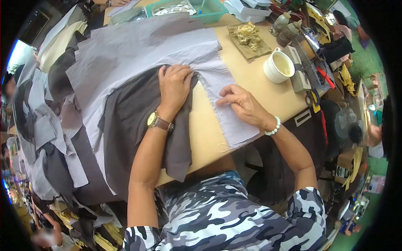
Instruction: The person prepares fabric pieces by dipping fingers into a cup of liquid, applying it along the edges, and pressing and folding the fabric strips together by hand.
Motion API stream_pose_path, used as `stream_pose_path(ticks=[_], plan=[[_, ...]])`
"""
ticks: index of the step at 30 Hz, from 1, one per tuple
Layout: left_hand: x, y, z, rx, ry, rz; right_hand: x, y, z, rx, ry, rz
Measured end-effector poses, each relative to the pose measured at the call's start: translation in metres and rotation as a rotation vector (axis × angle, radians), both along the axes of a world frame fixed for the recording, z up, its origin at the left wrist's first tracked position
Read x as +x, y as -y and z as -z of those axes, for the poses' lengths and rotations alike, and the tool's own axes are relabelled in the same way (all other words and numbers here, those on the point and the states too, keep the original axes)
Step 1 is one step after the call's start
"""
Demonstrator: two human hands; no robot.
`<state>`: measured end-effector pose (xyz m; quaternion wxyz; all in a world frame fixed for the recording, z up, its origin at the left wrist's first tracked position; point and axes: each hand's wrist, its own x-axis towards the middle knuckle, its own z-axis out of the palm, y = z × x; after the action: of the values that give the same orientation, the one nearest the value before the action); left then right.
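A dark brown piece of fabric [134, 106] lies bunched on a larger pale lilac-grey sheet of fabric [113, 50] on the table. My left hand [176, 83] rests on the dark piece, its fingers laid over the upper edge. To the right, my right hand [245, 106] is at the pale sheet's strip along the frayed edge. Its index finger and another finger point left and stand apart, with nothing seen between them. Bare tan tabletop [205, 134] shows between the two fabrics.
A white cup [278, 67] holds a pale yellow substance. Behind it are a board with yellow clumps [249, 39], bottles [280, 23] and a green tray [213, 14]. Yellow-handled scissors [314, 100] hang at the right edge. Fabric pieces [46, 134] pile up left. Another person's hand [119, 2] shows at the top.
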<state>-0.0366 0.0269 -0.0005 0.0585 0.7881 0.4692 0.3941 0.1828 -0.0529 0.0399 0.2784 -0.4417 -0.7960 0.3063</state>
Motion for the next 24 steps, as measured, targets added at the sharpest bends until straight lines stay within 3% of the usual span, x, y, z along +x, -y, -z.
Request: stream_pose_path(ticks=[12, 15, 21, 24], plan=[[-0.001, -0.002, 0.003, 0.052, -0.013, -0.003, 0.005, 0.041, 0.007, 0.224, 0.108, -0.011], [-0.003, -0.002, 0.001, 0.013, -0.041, -0.009, 0.011, 0.066, 0.001, 0.128, 0.106, -0.053], [-0.002, -0.001, 0.0, -0.024, -0.048, -0.009, -0.003, 0.025, 0.013, 0.149, 0.017, 0.051], [-0.002, -0.001, 0.0, 0.001, -0.013, 0.006, -0.007, 0.015, 0.013, 0.229, 0.099, 0.05]])
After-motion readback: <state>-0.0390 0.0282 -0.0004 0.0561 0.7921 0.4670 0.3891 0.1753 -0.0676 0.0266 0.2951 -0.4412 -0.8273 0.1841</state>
